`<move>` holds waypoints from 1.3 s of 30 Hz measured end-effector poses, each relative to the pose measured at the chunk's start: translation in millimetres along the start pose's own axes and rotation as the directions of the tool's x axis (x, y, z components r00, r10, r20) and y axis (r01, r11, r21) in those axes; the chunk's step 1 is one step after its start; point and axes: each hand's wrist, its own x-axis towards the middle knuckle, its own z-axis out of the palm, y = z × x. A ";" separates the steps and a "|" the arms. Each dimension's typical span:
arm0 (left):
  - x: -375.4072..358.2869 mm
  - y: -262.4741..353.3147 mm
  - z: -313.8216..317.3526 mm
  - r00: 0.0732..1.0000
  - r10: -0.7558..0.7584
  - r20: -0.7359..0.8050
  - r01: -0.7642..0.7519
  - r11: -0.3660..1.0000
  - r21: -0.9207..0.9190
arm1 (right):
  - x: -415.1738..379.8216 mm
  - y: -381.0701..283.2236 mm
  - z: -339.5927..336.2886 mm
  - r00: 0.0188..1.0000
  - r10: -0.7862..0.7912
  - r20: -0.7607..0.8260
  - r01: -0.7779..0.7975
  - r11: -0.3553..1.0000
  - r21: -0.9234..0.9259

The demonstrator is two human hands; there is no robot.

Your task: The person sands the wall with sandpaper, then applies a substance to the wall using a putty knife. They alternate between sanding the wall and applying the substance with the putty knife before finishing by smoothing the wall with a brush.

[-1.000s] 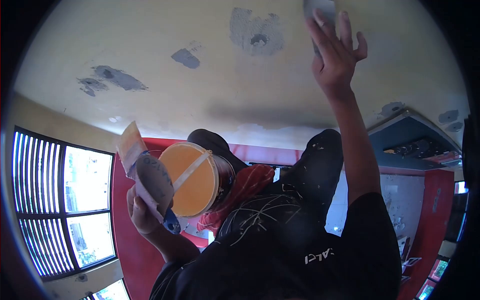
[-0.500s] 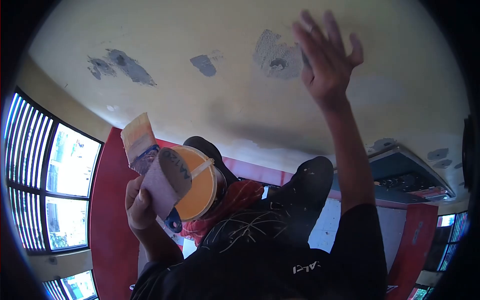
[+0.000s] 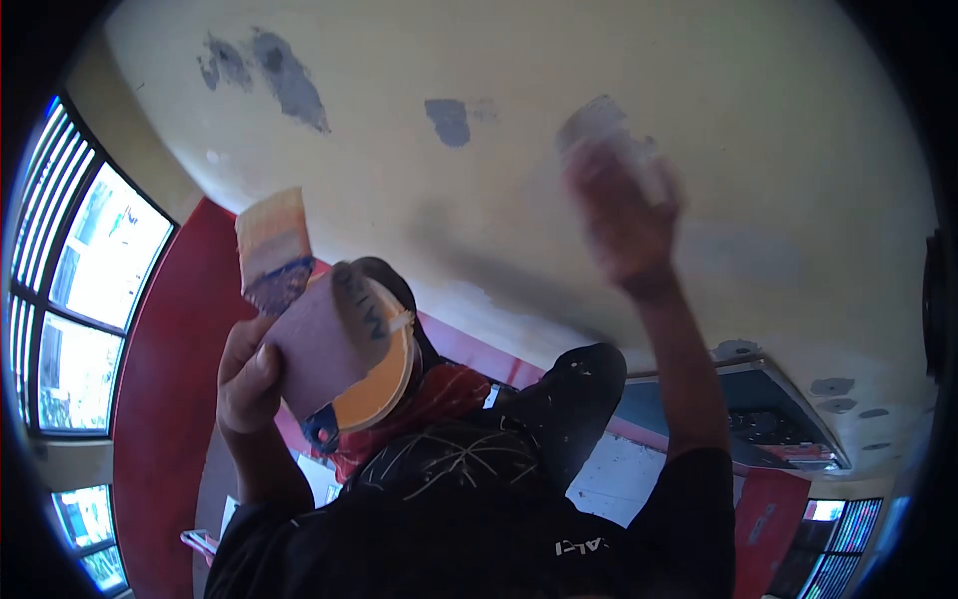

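My left hand (image 3: pixel 247 384) is closed around a wide paintbrush (image 3: pixel 273 235) with pale bristles pointing up, together with a curled sheet of sandpaper (image 3: pixel 317 344) whose back is printed with 120. Just behind the sheet is a round tub (image 3: pixel 377 391) with an orange inside or top; the sandpaper covers part of it. My right hand (image 3: pixel 624 215) is raised at the cream wall, over a rough grey patch (image 3: pixel 596 118). Motion smears its fingers, and whatever may lie under the palm cannot be made out.
More grey patches (image 3: pixel 449 122) mark the cream wall (image 3: pixel 519 60). A framed dark panel (image 3: pixel 738 404) is at the right. Barred windows (image 3: pixel 90 250) and a red wall section (image 3: pixel 165 379) are on the left. My bent knee (image 3: pixel 589 374) and a red cloth (image 3: pixel 439 399) are below.
My right hand has come down and slightly left over the rough patch, and is now blurred. The view has shifted a little; my left hand still holds the brush and sandpaper.
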 end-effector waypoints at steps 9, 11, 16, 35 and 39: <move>-2.7 -3.4 -0.2 0.998 0.047 0.044 -0.048 0.999 0.021 | -22.2 -9.2 73.1 0.950 0.019 0.313 0.108 0.917 -0.384; -4.5 -1.0 -2.7 0.997 0.030 0.070 -0.031 0.999 0.014 | -62.3 -40.8 85.6 0.846 -0.066 0.529 0.216 0.950 -0.227; -4.9 -6.7 -9.8 0.995 0.037 0.087 -0.033 0.998 -0.055 | -16.3 -26.7 48.7 0.982 0.015 0.186 -0.011 1.000 -0.023; 2.1 -2.0 9.6 0.999 0.034 0.043 -0.036 0.998 0.051 | 26.8 28.9 5.4 0.999 -0.050 -0.020 0.042 0.962 -0.269; -3.0 -2.2 2.7 0.998 0.027 0.065 -0.031 0.998 0.062 | -18.7 14.1 57.5 0.967 -0.120 0.227 0.178 0.949 -0.260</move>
